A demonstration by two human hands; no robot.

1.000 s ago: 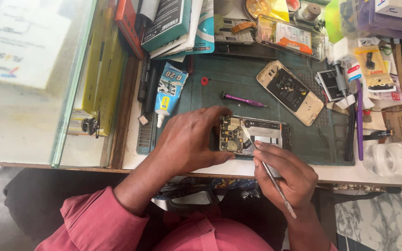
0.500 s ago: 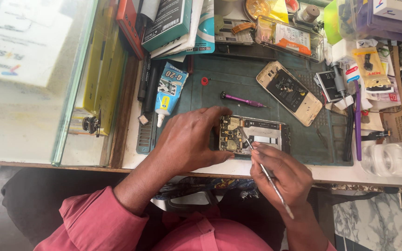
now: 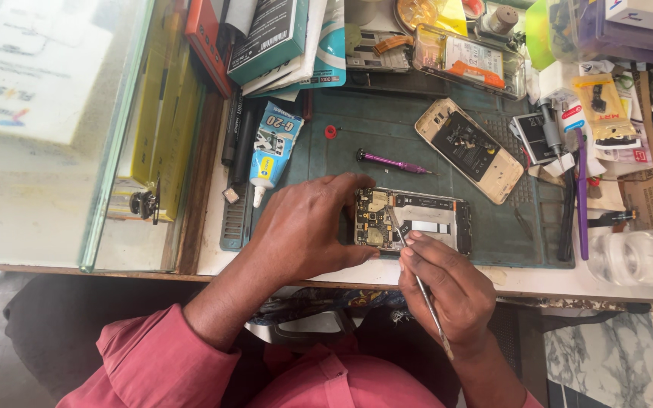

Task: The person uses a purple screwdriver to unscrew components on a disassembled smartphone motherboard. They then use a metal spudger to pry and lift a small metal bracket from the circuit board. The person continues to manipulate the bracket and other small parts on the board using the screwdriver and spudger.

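The left hand [image 3: 307, 230] clasps the left end of an opened phone [image 3: 413, 219] lying on the green mat [image 3: 372, 128] at the bench's near edge. The right hand [image 3: 447, 291] pinches thin tweezers [image 3: 417, 279], their tip on the phone's circuit board. A purple screwdriver [image 3: 391, 162] lies just behind the phone, and a glue tube [image 3: 270, 149] at the mat's left edge.

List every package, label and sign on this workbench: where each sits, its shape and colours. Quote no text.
Glue tube: left edge of the green mat, blue card with a yellow label, white nozzle.
Dark teal box: top, leaning on the stack, flat rectangle.
Red box: left of it, thin edge showing.
Yellow blister pack: right of the mat, yellow card with small dark parts.
White sign: far left under glass, pale sheet.
Clear case: top centre, white and orange labels.
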